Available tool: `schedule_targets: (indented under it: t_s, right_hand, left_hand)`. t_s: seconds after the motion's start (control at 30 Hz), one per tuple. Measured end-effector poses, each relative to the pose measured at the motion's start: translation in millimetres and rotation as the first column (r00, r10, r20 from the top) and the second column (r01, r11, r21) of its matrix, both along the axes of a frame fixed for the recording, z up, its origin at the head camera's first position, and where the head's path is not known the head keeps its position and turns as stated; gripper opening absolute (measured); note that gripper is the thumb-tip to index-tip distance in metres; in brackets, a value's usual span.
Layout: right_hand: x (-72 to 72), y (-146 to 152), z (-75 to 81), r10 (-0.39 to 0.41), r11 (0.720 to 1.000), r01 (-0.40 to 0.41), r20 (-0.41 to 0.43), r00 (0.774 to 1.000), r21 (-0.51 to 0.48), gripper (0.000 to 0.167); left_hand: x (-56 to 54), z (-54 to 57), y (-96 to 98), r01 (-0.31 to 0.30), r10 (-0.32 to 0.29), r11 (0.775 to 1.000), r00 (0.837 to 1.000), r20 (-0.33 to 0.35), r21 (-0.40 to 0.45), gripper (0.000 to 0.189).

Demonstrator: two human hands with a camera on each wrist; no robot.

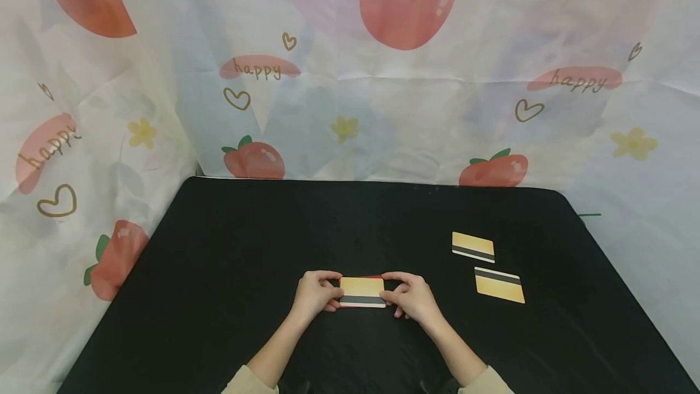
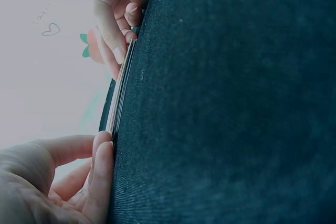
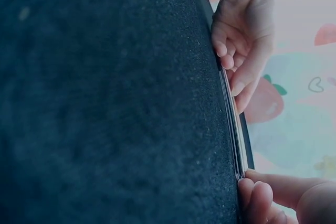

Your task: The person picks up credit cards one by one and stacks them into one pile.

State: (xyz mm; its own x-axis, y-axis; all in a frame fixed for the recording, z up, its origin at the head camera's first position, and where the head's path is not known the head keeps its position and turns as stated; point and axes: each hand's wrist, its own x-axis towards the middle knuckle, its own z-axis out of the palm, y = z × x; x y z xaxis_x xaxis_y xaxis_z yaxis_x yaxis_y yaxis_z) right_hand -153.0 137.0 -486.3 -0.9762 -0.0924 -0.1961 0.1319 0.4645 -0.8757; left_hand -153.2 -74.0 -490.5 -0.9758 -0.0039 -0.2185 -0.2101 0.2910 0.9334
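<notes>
A small stack of cards [image 1: 362, 286] lies on the black table in front of me. Its top card is gold with a dark stripe along the near side, and red edges show beneath it. My left hand [image 1: 317, 293] pinches the stack's left end between thumb and fingers; my right hand [image 1: 414, 298] does the same at the right end. Seen edge-on in the left wrist view, the stack [image 2: 122, 87] shows several thin layers on or just over the cloth. Lower cards' faces are hidden.
Two loose gold cards with dark stripes, one farther back [image 1: 473, 242] and one nearer [image 1: 499, 289], lie to the right on the black table [image 1: 219, 248]. A printed curtain [image 1: 383, 102] hangs behind and at the sides of the table.
</notes>
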Motion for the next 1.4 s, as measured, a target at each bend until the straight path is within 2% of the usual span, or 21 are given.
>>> schedule_targets:
  t_s: [0.2,0.73,0.93,1.17,1.3,1.4]
  right_hand:
    - [-0.8,0,0.0,0.018,1.0,-0.018,-0.009,1.0,0.019,0.036]
    - [-1.6,-1,-1.7,-0.006,0.999,0.006,-0.012,1.0,0.033,0.032]
    - [-1.3,0,-1.6,0.004,1.0,-0.004,-0.009,1.0,0.001,0.033]
    - [-0.5,1,1.5,0.023,0.999,-0.022,0.016,1.0,-0.05,0.035]
    - [-0.5,4,5.8,0.036,0.993,-0.029,0.065,0.997,-0.117,0.036]
    - [-0.2,9,11.9,0.045,0.982,-0.019,0.134,0.99,-0.188,0.039]
  left_hand:
    - [-1.3,-0.4,-0.8,0.006,-0.006,1.0,1.0,-0.001,0.012,0.032]
    - [0.3,0.4,-0.4,0.002,-0.002,1.0,1.0,-0.006,0.004,0.031]
    - [0.2,1.5,-0.3,0.006,-0.006,1.0,1.0,0.005,0.021,0.031]
    - [-1.3,2.2,-2.6,-0.002,-0.003,0.996,0.998,0.059,0.086,0.028]
    - [-1.6,3.5,-4.1,-0.003,-0.01,0.99,0.995,0.096,0.14,0.027]
    - [-0.8,7.2,-4.9,0.0,-0.024,0.982,0.992,0.126,0.187,0.029]
